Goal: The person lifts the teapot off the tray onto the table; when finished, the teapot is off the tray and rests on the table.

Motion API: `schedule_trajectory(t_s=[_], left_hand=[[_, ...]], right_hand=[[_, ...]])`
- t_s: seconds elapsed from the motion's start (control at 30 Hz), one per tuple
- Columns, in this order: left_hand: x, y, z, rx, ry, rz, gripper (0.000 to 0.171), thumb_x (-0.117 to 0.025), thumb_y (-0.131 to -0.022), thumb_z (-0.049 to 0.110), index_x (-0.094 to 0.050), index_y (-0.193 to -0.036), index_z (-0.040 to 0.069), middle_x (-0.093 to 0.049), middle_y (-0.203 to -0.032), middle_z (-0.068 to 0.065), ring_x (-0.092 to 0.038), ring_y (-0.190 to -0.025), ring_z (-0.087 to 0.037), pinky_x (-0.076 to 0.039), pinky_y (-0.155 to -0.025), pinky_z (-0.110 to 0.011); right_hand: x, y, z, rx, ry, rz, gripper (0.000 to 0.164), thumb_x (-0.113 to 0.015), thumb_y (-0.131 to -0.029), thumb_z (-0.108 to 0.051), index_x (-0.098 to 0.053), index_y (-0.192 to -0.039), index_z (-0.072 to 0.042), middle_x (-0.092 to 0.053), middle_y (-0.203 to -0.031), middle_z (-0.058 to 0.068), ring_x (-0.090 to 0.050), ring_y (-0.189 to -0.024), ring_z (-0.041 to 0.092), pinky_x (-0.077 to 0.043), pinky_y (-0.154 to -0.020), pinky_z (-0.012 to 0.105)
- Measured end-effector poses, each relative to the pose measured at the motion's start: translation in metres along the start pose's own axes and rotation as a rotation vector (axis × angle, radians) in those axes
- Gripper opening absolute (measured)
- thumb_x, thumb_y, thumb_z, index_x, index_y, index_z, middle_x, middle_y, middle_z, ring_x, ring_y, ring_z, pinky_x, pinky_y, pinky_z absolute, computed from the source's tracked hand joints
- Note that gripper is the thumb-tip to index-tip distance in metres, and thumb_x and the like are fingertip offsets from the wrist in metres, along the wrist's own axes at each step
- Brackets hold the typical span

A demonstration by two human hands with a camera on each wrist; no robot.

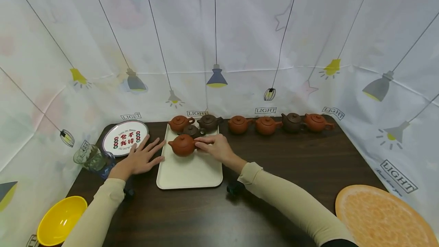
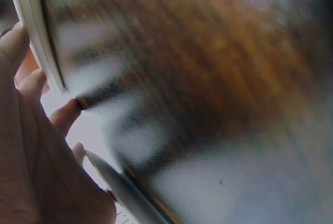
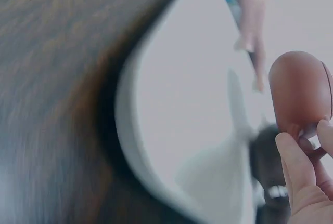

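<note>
My right hand [image 1: 217, 148] pinches the handle of a reddish-brown clay teapot [image 1: 183, 145] over the white tray [image 1: 190, 174]. In the right wrist view, thumb and fingertips close on that handle, and the teapot [image 3: 299, 91] is close by. Behind it on the tray are a reddish teapot [image 1: 179, 124], a dark teapot [image 1: 208, 123] and another dark teapot [image 1: 192, 131], partly hidden. My left hand [image 1: 138, 159] has its fingers spread, the tips at the tray's left edge. The left wrist view shows those fingers by the pale tray rim [image 2: 39, 31].
A row of clay teapots [image 1: 265, 125] lines the back right. At left are a round plate with red characters [image 1: 113, 134], glass cups [image 1: 90, 157] and a yellow bowl [image 1: 61, 220]. A round tan mat [image 1: 380, 216] lies at front right on the dark table [image 1: 291, 174].
</note>
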State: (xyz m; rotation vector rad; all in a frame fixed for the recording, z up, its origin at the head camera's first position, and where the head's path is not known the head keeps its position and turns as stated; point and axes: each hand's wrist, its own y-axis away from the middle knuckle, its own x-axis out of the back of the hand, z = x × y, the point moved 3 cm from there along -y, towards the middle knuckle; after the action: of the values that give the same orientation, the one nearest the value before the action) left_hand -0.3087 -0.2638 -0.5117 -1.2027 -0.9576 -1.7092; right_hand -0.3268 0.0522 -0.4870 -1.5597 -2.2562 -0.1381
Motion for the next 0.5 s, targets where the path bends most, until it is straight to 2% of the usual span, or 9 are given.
schedule_trajectory(t_s=[0.07, 0.17, 0.3, 0.5], left_hand=[[0.001, 0.001, 0.002, -0.002, -0.01, 0.002, 0.072, -0.047, -0.11, 0.058, -0.029, -0.172, 0.026, -0.026, -0.179, -0.016, -0.003, -0.167, -0.05, -0.005, -0.123, -0.085], [0.001, 0.002, 0.003, -0.003, -0.014, 0.003, 0.071, -0.048, -0.111, 0.055, -0.029, -0.172, 0.024, -0.026, -0.179, -0.016, -0.003, -0.167, -0.05, -0.006, -0.123, -0.085], [0.0, 0.003, 0.003, -0.009, -0.009, -0.001, 0.071, -0.047, -0.111, 0.055, -0.029, -0.172, 0.024, -0.025, -0.179, -0.017, -0.002, -0.167, -0.051, -0.006, -0.123, -0.085], [0.001, 0.002, 0.002, -0.006, -0.002, -0.012, 0.072, -0.045, -0.111, 0.058, -0.026, -0.172, 0.025, -0.024, -0.179, -0.017, 0.0, -0.167, -0.05, -0.004, -0.123, -0.085]], right_hand=[[0.015, 0.004, 0.002, -0.017, -0.092, 0.0, 0.028, -0.077, -0.1, -0.013, -0.08, -0.127, -0.005, -0.078, -0.125, 0.021, -0.081, -0.107, 0.032, -0.066, -0.093, 0.044], [0.039, 0.01, 0.006, -0.035, -0.155, 0.019, 0.029, -0.075, -0.101, -0.009, -0.077, -0.129, 0.0, -0.077, -0.125, 0.025, -0.081, -0.104, 0.038, -0.064, -0.093, 0.051], [0.072, 0.024, 0.016, -0.067, -0.142, 0.063, 0.031, -0.074, -0.102, -0.009, -0.076, -0.131, 0.0, -0.074, -0.13, 0.025, -0.079, -0.109, 0.039, -0.063, -0.095, 0.052], [0.115, 0.045, 0.035, -0.119, -0.087, 0.132, 0.033, -0.074, -0.102, -0.012, -0.075, -0.133, -0.002, -0.071, -0.138, 0.024, -0.08, -0.111, 0.031, -0.064, -0.096, 0.048]])
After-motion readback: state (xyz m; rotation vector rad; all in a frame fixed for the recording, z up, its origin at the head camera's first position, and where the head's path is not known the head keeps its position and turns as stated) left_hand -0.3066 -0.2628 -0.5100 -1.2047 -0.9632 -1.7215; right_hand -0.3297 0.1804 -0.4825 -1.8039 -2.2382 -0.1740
